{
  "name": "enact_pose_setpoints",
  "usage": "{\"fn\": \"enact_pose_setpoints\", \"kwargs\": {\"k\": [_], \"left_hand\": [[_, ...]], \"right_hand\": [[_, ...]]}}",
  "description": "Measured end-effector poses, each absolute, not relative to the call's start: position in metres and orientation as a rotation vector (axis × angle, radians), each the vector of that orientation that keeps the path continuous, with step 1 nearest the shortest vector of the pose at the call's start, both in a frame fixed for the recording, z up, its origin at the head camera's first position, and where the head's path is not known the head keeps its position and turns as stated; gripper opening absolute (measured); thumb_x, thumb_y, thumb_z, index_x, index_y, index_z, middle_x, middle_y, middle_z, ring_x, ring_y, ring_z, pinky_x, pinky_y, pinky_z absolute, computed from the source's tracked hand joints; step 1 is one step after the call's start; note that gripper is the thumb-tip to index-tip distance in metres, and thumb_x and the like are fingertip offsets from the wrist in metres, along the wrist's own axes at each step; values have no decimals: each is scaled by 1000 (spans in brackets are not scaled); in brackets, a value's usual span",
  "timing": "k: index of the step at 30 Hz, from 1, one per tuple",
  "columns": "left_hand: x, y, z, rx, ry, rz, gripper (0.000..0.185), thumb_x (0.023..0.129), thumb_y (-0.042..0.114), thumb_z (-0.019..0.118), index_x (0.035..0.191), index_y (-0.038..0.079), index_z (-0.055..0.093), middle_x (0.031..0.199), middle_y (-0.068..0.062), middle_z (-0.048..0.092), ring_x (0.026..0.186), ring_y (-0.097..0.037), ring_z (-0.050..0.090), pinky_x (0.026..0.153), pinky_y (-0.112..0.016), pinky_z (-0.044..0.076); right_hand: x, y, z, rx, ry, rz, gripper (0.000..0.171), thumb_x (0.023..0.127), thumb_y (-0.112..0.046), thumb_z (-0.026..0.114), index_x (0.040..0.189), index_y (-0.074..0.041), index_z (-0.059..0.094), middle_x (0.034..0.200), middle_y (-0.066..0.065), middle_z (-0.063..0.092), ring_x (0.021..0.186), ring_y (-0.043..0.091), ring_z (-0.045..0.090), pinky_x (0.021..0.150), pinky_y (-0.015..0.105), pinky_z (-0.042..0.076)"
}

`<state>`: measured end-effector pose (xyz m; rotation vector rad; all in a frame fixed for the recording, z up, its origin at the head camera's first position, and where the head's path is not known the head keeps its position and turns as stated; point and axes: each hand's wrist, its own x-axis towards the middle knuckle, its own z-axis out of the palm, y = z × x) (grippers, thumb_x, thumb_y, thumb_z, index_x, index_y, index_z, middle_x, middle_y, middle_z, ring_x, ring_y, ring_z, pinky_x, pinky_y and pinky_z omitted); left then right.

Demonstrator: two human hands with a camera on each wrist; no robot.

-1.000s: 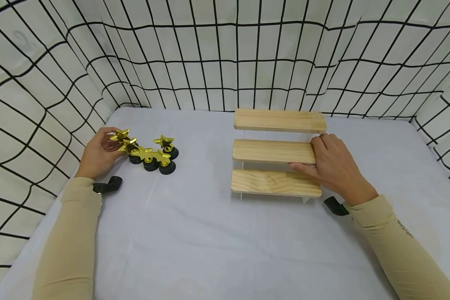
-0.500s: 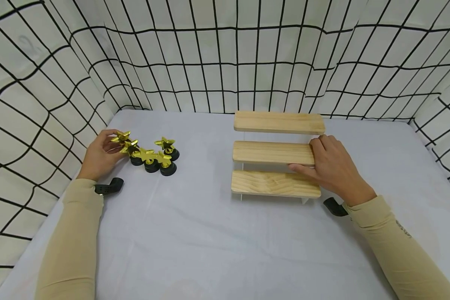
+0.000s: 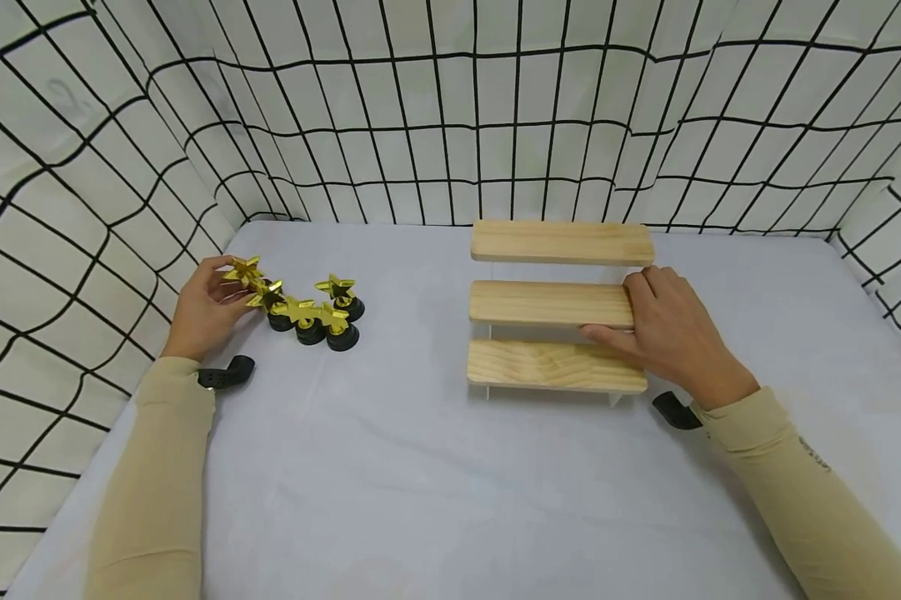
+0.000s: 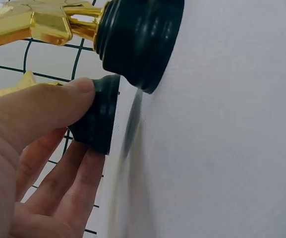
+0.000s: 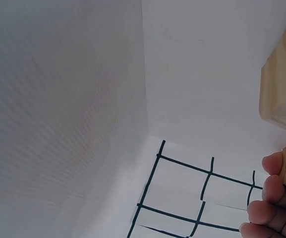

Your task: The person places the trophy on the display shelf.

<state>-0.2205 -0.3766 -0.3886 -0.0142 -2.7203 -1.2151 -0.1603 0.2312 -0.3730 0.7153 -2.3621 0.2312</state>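
Five gold star trophies [image 3: 300, 304] stand clustered just off the left hand [image 3: 202, 310], whose fingers and thumb pinch the nearest trophy [image 3: 244, 275] by its black base. The right hand [image 3: 671, 337] curls round the near end of the stepped wooden stand's [image 3: 558, 304] middle shelf, thumb beneath

The right hand [image 3: 671, 337] is covering the right end of the middle shelf [image 3: 548, 302]. In the left wrist view, the frame edge is cropping the gold star trophy [image 4: 33, 22].
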Motion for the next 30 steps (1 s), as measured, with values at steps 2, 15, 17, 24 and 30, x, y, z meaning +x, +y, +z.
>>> {"fn": "enact_pose_setpoints", "kwargs": {"k": [2, 15, 17, 24, 30], "left_hand": [[-221, -377, -387, 6, -2712, -1218, 64, 98, 5, 69, 153, 7, 35, 149, -30, 52, 103, 17, 51, 86, 5, 47], [-216, -379, -370, 138, -2774, -1191, 72, 93, 36, 78, 152, 21, 39, 141, -7, 57, 106, 12, 52, 80, 2, 47], [-215, -380, -368, 120, -2771, -1190, 72, 92, 35, 79, 151, 21, 39, 135, 0, 58, 104, 14, 51, 80, 3, 47], [-210, -381, -356, 99, -2759, -1155, 71, 92, 34, 79, 150, 22, 41, 118, 24, 54, 101, 16, 51, 80, 3, 48], [-207, -382, -346, 133, -2786, -1126, 70, 91, 39, 79, 148, 25, 40, 122, 20, 54, 104, 13, 51, 78, 3, 48]], "right_hand": [[-160, 232, -372, 717, -2352, 235, 97, 92, -88, 28, 84, 5, 51, 70, 13, 42, 60, 29, 38, 54, 38, 33], [-159, 232, -371, 711, -2349, 218, 99, 92, -89, 25, 83, 6, 52, 70, 14, 44, 59, 29, 39, 52, 37, 33], [-159, 232, -371, 713, -2342, 215, 98, 92, -89, 25, 82, 5, 52, 70, 14, 44, 59, 29, 39, 52, 36, 33], [-159, 232, -370, 724, -2334, 208, 97, 93, -88, 25, 81, 4, 51, 69, 13, 44, 59, 29, 40, 52, 37, 33], [-161, 232, -371, 737, -2306, 191, 95, 93, -88, 24, 80, 4, 49, 67, 12, 43, 58, 30, 40, 52, 37, 33]]}}
